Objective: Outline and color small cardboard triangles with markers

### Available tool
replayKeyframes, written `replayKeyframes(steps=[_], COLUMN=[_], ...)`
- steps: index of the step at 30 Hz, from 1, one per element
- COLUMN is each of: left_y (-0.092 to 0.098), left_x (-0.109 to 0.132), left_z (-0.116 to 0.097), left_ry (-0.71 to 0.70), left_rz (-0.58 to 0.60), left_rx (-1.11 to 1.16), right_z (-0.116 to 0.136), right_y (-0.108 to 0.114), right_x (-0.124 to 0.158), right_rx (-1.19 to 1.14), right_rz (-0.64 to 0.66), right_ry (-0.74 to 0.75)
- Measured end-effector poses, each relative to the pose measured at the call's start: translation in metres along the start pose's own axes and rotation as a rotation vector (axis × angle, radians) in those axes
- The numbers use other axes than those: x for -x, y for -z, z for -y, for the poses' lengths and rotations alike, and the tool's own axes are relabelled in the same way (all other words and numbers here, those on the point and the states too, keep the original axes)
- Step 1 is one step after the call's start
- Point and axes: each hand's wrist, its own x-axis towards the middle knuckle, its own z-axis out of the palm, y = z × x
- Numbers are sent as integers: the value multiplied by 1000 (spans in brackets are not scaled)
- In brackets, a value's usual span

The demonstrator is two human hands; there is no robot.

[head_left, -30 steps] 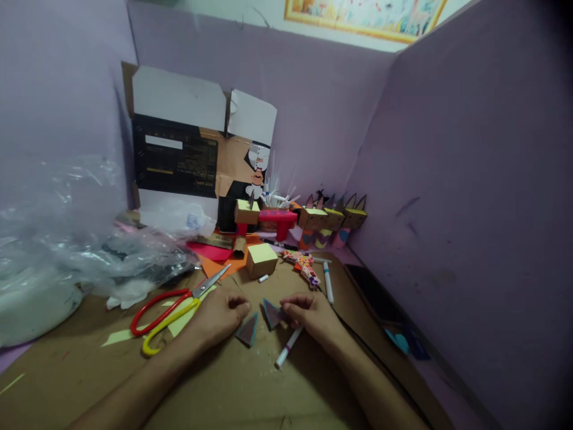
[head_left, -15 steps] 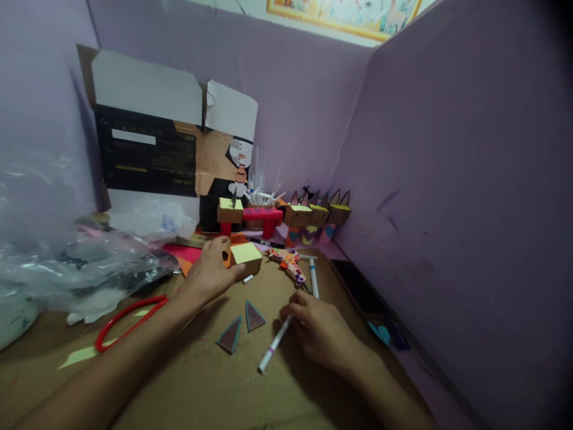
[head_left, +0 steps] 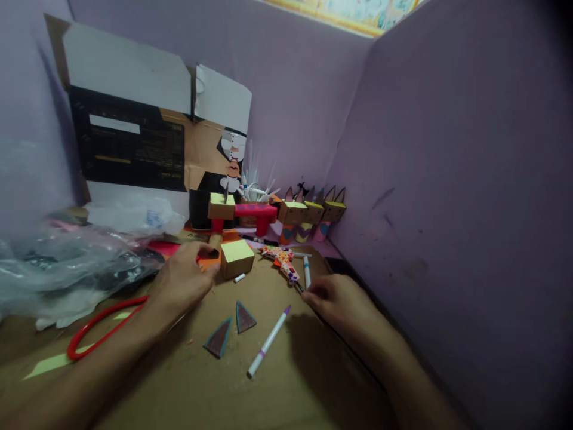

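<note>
My left hand is beside a small cardboard box with a yellow top, its thumb and forefinger apart and nothing between them. A brown cardboard tube lies just past its fingertips. The fingers of my right hand are pinched at the dark cord of a flower-patterned glue gun. In front of me lie a white marker with a bare purple tip and two brown triangles edged in blue. A small white marker cap rests by the box.
Red-handled scissors and clear plastic bags are at the left. An unfolded carton leans on the back wall. Several box-headed figures with pointed ears stand at the back, near a red tube figure. Another marker lies near my right hand.
My right hand has let go of the purple marker, which now lies on the cardboard, and has moved up and right to the glue gun's cord. My left hand has drawn back from the box.
</note>
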Motion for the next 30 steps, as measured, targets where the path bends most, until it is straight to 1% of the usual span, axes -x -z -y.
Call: replayKeyframes(steps=[1, 2, 3, 4, 6, 8, 10, 12, 15, 18, 21, 24, 26, 28, 30], left_y=[-2, -5, -10, -16, -30, -43, -51, -55, -56, -49, -29, 1, 17, 25, 26], left_x=[5, 10, 15, 19, 23, 22, 19, 17, 16, 17, 20, 25, 31, 38, 44], left_z=[-4, -8, -12, -16, -22, -24, -24, -24, -25, -26, -22, -10, 2, 13, 21], left_ry=[-23, -37, -63, -109, -219, -241, -235, -229, -228, -250, -264, -252, -221, -178, -164], left_rz=[40, 116, 163, 187, 206, 214, 223, 229, 235, 249, 261, 243, 241, 240, 281], left_rx=[-78, -135, -203, -298, -480, -519, -521, -527, -531, -524, -482, -209, -91, -3, 37], right_z=[9, 17, 25, 32, 39, 40, 37, 31, 22, 15, 11, 14, 17, 20, 21], right_y=[-9, -18, -27, -34, -44, -47, -47, -45, -45, -44, -42, -37, -33, -30, -28], right_x=[3, 6, 9, 11, 13, 13, 12, 12, 12, 11, 11, 14, 17, 20, 22], right_rx=[-6, 10, 39, 78, 96, 71, 27, -14, -77, -165, -248, -341, -419, -464, -465], right_rz=[45, 118, 165, 174, 171, 162, 162, 164, 168, 145, 89, -2, -101, -169, -189], right_ry=[-2, -38, -67, -111, -139, -139, -133, -129, -108, -73, -17, 51, 116, 199, 285])
